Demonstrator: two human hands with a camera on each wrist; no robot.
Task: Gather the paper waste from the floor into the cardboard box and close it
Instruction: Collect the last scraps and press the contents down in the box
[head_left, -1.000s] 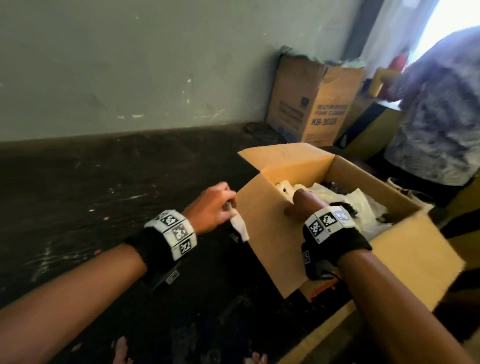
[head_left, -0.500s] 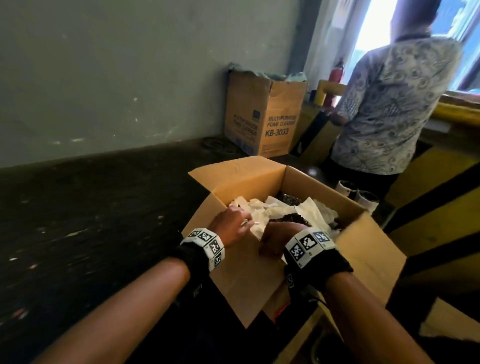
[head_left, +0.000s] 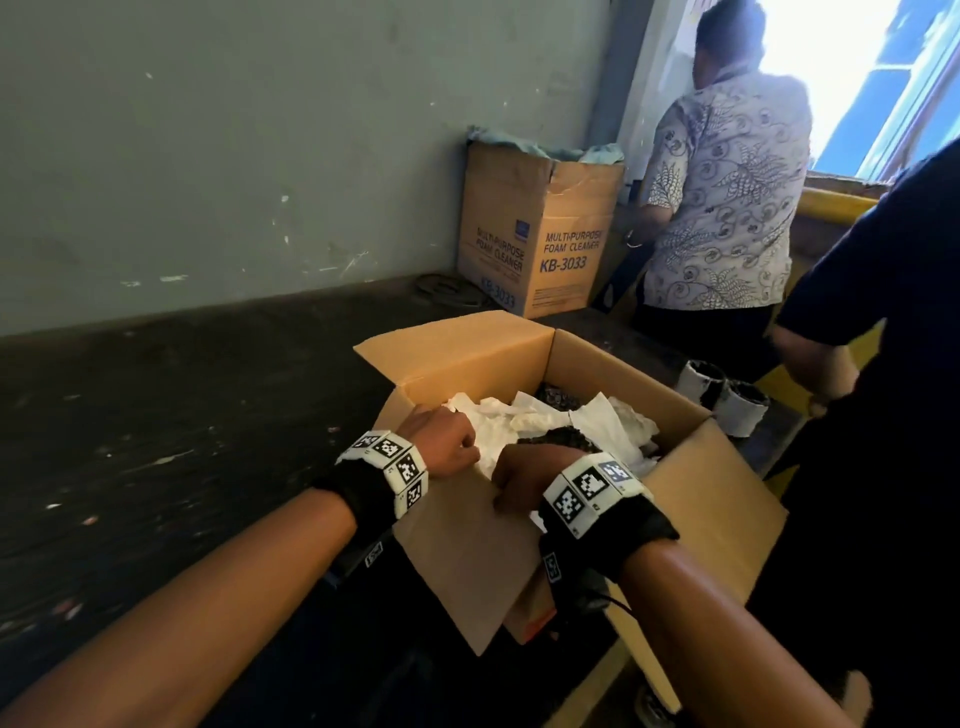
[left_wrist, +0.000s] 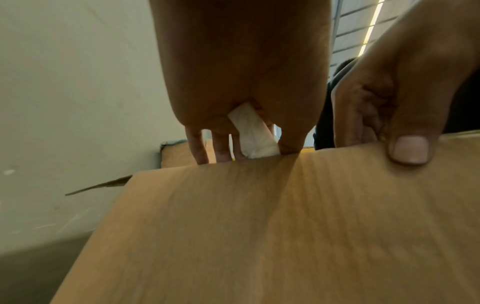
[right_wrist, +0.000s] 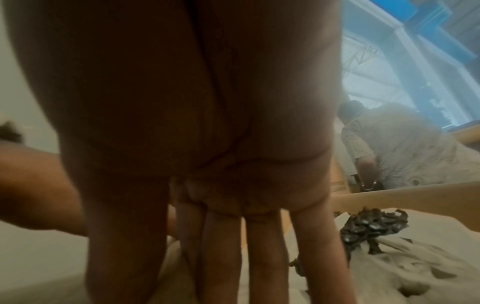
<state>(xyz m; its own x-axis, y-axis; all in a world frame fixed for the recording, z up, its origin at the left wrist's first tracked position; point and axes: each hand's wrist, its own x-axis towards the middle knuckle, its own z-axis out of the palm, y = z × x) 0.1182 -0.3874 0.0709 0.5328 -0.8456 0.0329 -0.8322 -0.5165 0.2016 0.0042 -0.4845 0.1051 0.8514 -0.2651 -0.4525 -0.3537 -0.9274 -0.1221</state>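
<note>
Left hand (left_wrist: 241, 82): grasping a paper scrap (left_wrist: 253, 133) at the box (head_left: 467, 551) edge.
Right hand (head_left: 530, 475): grasping the near flap.
Box: open, holding paper (head_left: 519, 421).

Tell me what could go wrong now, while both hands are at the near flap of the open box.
1. The left hand holds a small paper piece right at the edge of the flap; released there, it may fall outside the box.
2. The right hand grips that flap; folding it now could trap the left fingers.
3. The white paper lies heaped high and may keep the flaps from closing flat.
</note>
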